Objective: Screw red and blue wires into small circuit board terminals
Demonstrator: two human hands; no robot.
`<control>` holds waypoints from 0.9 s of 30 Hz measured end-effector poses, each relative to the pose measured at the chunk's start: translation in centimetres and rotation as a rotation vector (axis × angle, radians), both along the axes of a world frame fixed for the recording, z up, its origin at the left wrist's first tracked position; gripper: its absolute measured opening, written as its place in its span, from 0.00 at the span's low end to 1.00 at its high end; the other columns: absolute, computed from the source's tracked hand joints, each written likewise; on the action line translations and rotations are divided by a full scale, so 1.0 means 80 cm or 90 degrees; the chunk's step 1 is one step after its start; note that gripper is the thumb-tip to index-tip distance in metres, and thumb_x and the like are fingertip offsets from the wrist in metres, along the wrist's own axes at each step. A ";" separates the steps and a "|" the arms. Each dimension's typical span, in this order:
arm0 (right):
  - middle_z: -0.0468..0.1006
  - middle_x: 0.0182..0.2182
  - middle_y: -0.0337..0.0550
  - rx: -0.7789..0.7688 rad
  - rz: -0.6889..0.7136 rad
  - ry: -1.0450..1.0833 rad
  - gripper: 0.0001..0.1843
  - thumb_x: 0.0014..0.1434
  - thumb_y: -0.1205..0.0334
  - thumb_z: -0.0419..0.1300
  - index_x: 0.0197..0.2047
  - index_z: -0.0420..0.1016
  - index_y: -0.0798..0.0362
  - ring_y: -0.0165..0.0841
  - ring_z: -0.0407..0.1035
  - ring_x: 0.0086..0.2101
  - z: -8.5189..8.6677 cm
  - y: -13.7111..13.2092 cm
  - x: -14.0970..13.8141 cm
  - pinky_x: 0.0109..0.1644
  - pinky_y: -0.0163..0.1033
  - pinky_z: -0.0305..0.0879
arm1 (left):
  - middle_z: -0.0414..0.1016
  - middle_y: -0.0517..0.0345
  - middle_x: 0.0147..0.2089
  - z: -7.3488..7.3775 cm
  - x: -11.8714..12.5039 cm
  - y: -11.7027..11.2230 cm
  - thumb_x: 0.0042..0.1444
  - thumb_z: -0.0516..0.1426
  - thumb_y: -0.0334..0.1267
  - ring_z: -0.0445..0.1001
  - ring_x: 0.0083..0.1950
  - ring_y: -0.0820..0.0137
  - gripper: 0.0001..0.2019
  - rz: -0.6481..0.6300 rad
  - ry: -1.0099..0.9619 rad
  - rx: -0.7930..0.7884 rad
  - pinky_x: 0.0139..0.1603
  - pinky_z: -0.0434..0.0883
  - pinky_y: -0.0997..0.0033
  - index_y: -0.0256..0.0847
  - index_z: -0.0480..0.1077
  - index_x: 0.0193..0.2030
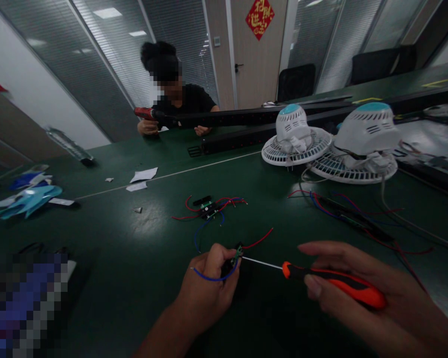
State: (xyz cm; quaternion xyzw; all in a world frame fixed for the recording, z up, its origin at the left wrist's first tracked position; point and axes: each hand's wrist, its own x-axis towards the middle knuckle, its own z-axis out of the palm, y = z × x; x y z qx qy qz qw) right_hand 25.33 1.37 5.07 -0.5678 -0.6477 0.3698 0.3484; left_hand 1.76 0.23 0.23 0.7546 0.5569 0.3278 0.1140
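Observation:
My left hand (205, 291) is closed around a small circuit board (237, 252) with a blue wire (213, 277) and a red wire (259, 240) trailing from it. My right hand (362, 293) grips a red-and-black screwdriver (336, 283). Its thin metal shaft (262, 262) points left, and the tip meets the board. A second small board with red and blue wires (209, 209) lies on the green table (134, 248) just beyond my hands.
Two white fan heads (298, 136) (366, 144) lie face down at the right, with loose wires (343, 211) in front of them. A person across the table holds a red power tool (145, 113). Paper scraps (144, 175) and blue plastic parts (30, 199) lie to the left.

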 end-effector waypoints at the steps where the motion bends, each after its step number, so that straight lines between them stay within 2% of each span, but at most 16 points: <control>1: 0.83 0.29 0.40 -0.005 0.017 0.001 0.15 0.52 0.47 0.63 0.41 0.78 0.44 0.36 0.78 0.25 -0.003 -0.001 0.002 0.24 0.34 0.74 | 0.73 0.62 0.25 0.000 0.000 0.000 0.59 0.53 0.32 0.73 0.22 0.73 0.02 -0.002 -0.001 0.000 0.21 0.65 0.77 0.41 0.63 0.39; 3: 0.82 0.28 0.40 -0.026 0.050 0.012 0.17 0.55 0.45 0.60 0.44 0.77 0.43 0.35 0.77 0.25 -0.011 -0.004 0.007 0.23 0.33 0.73 | 0.74 0.61 0.25 0.001 0.000 0.001 0.59 0.53 0.32 0.73 0.23 0.73 0.02 -0.002 0.001 -0.001 0.21 0.65 0.77 0.41 0.63 0.38; 6: 0.82 0.28 0.40 -0.051 0.050 0.052 0.19 0.61 0.43 0.53 0.48 0.76 0.41 0.35 0.76 0.27 -0.021 -0.008 0.012 0.27 0.34 0.73 | 0.73 0.62 0.25 0.002 0.000 0.001 0.59 0.53 0.32 0.73 0.23 0.73 0.02 0.000 0.009 0.000 0.21 0.64 0.77 0.41 0.63 0.38; 10: 0.78 0.20 0.38 -0.068 0.046 0.120 0.24 0.65 0.43 0.46 0.48 0.77 0.45 0.32 0.71 0.20 -0.021 -0.006 0.010 0.22 0.33 0.70 | 0.73 0.61 0.25 0.000 -0.001 0.001 0.59 0.53 0.32 0.73 0.23 0.73 0.02 -0.003 -0.001 0.001 0.21 0.65 0.77 0.41 0.63 0.39; 14: 0.76 0.18 0.37 -0.099 0.066 0.099 0.22 0.64 0.44 0.49 0.50 0.74 0.47 0.31 0.70 0.19 -0.012 -0.002 0.005 0.20 0.31 0.68 | 0.74 0.61 0.25 -0.001 -0.001 0.001 0.58 0.53 0.32 0.73 0.23 0.73 0.03 -0.005 -0.005 0.003 0.22 0.66 0.77 0.41 0.63 0.39; 19: 0.77 0.19 0.34 -0.025 0.102 0.049 0.16 0.64 0.48 0.52 0.50 0.71 0.44 0.29 0.71 0.18 -0.011 -0.001 0.006 0.21 0.30 0.68 | 0.74 0.60 0.25 0.002 -0.001 0.002 0.58 0.53 0.32 0.73 0.23 0.73 0.02 -0.002 -0.007 0.007 0.20 0.65 0.77 0.40 0.63 0.38; 22: 0.78 0.20 0.34 -0.016 0.114 0.039 0.16 0.63 0.49 0.54 0.51 0.70 0.44 0.29 0.72 0.19 -0.011 0.001 0.005 0.22 0.29 0.69 | 0.74 0.59 0.25 0.003 -0.001 0.001 0.58 0.53 0.32 0.73 0.23 0.73 0.02 -0.003 0.000 0.003 0.20 0.65 0.77 0.40 0.63 0.39; 27: 0.78 0.20 0.33 -0.049 0.048 0.042 0.17 0.60 0.47 0.55 0.49 0.71 0.45 0.29 0.72 0.20 -0.001 -0.004 -0.005 0.23 0.31 0.68 | 0.74 0.60 0.25 0.002 0.000 0.000 0.58 0.53 0.32 0.73 0.23 0.73 0.02 -0.004 -0.004 0.000 0.21 0.65 0.78 0.40 0.63 0.38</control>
